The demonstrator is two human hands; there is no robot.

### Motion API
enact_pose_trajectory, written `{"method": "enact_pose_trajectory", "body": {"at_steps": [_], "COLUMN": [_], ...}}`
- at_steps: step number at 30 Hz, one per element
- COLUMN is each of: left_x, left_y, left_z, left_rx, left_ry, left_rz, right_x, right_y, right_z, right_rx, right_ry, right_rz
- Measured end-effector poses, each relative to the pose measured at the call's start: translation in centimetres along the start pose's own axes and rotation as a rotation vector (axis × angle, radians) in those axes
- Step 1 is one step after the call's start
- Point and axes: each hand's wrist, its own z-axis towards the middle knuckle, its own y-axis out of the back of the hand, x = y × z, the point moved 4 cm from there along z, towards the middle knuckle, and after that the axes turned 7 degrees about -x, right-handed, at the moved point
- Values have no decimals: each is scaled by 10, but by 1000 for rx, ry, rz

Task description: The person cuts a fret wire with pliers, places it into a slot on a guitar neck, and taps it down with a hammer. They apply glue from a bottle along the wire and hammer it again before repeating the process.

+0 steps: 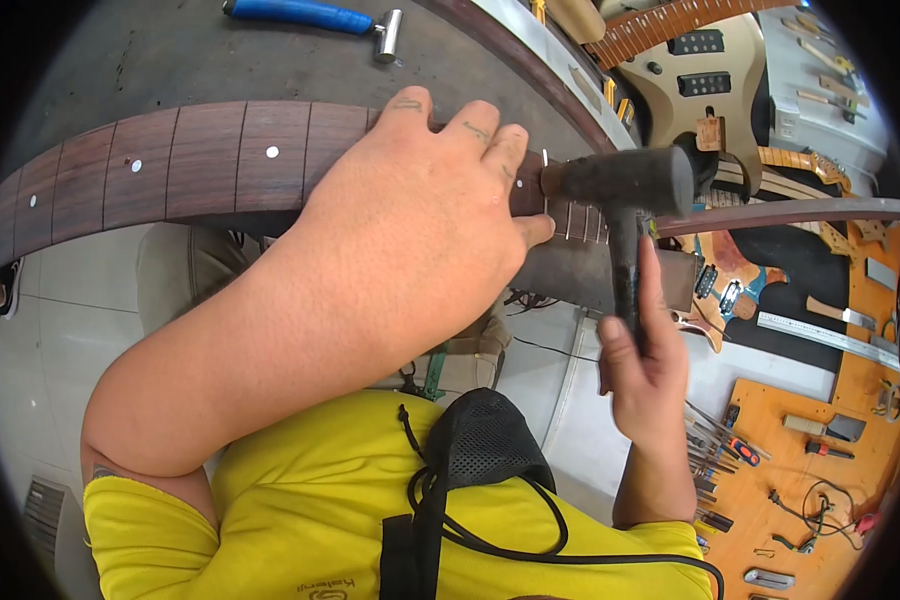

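- My left hand [420, 215] lies palm down across the dark wooden guitar neck [200, 160]. The fingers are stretched out and flat, not curled round anything, pressing the neck onto the grey bench [170, 60].
- The neck runs from the left edge toward the centre. Pale dot inlays and thin fret slots show along it.
- My fingertips end just beside a thin pale fret wire [546, 172], which stands in a slot just right of my hand.
- My right hand [645, 360] is closed in a fist around the handle of a black mallet [635, 180], gripping low on the handle.
- The mallet's face is at the fret wire. I cannot tell whether it touches.
- To do this well, I judge I should strike squarely with short, light blows so the wire seats level instead of kinking.
- My left fingertips are very close to the mallet face. I should hold them clear while pinning the neck so it cannot bounce.
- A blue-handled tool [310, 15] lies at the top, well apart from my hands.
- A cream guitar body [715, 85] is at upper right, with a steel ruler [825, 335] and an orange tool board [820, 470] below it.
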Motion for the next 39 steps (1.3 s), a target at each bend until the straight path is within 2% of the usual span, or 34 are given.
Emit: {"method": "enact_pose_trajectory", "body": {"at_steps": [2,5,8,15,17,19,22,23,24,26,32,34,35,37,39], "left_x": [0,-3,-2,5,4,-4,-7,-6,-6,-5,-4,-4,-4,-4,-5], "left_y": [1,3,5,16,11,-2,-14,-15,-16,-15,-17,-17,-17,-16,-16], "left_z": [2,-1,-1,6,8,9,11,12,11,12,11,12,11,12,13], "left_rx": [-2,24,-58,77,130,-56,-118,-115,-114,-119,-116,-104,-101,-86,-100], "left_ry": [-5,-2,4,0,29,83,113,110,97,81,86,64,60,64,64], "left_rz": [5,30,1,-53,-54,114,125,120,140,162,157,198,199,190,180], "right_x": [-3,12,7,-3,-4,-5,-1,0,-4,-13,-2,-4,-11,-26,-18], "right_y": [0,5,4,2,2,3,4,6,6,3,7,2,4,-1,13], "right_z": [0,-4,-6,-10,-12,-14,-20,-24,-26,-28,-24,-32,-31,-30,-25], "right_rx": [210,91,143,232,216,194,81,39,37,82,24,-154,-156,213,211], "right_ry": [34,-39,-13,50,43,34,-19,-44,-53,55,41,74,71,160,189], "right_rz": [-155,-24,-86,-206,-192,-174,-37,56,55,-118,-20,35,38,-287,-315]}}
